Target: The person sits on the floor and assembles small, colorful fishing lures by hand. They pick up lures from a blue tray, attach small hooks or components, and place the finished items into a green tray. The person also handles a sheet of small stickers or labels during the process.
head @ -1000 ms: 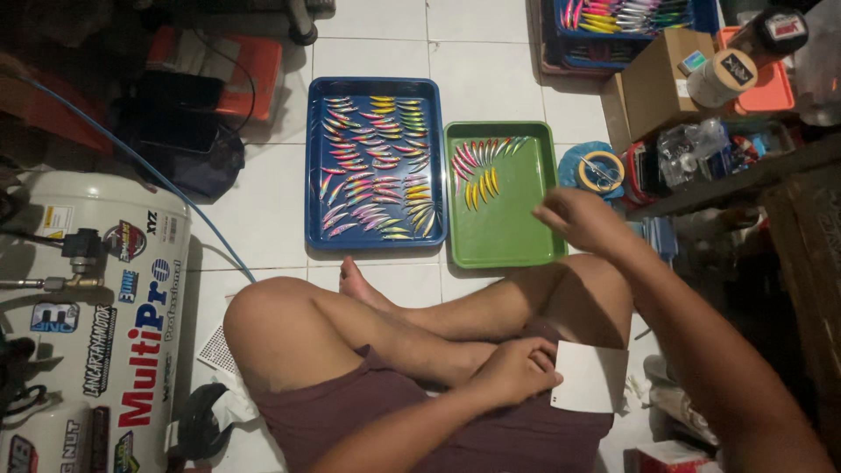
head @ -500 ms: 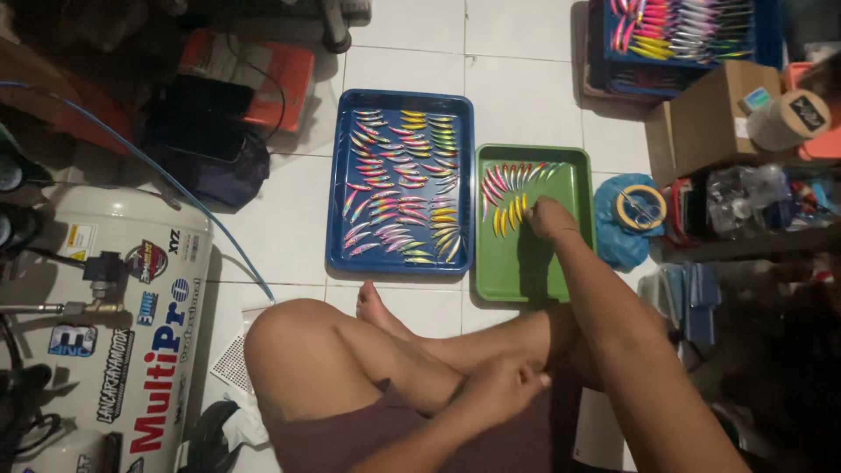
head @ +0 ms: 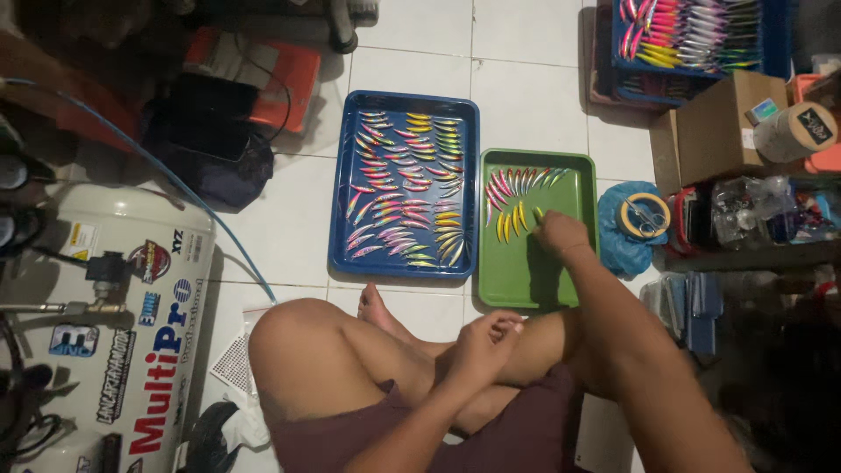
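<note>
The right hand point(head: 559, 235) has come forward from over the knee and is now reaching into the shallow green plastic tray point(head: 526, 280), fingers pinched on a small yellow-green fishing lure point(head: 538, 213) at the end of the yellow row. That reach is bringing one more lure into the fanned line of pink and yellow ones. The left hand point(head: 484, 340) is resting loosely curled on the crossed leg; whether it holds anything I cannot tell. The tray's near half is lying bare, while the blue plastic tray point(head: 346, 210) of lures is sitting just beside its left rim on the white tiled floor point(head: 526, 105).
</note>
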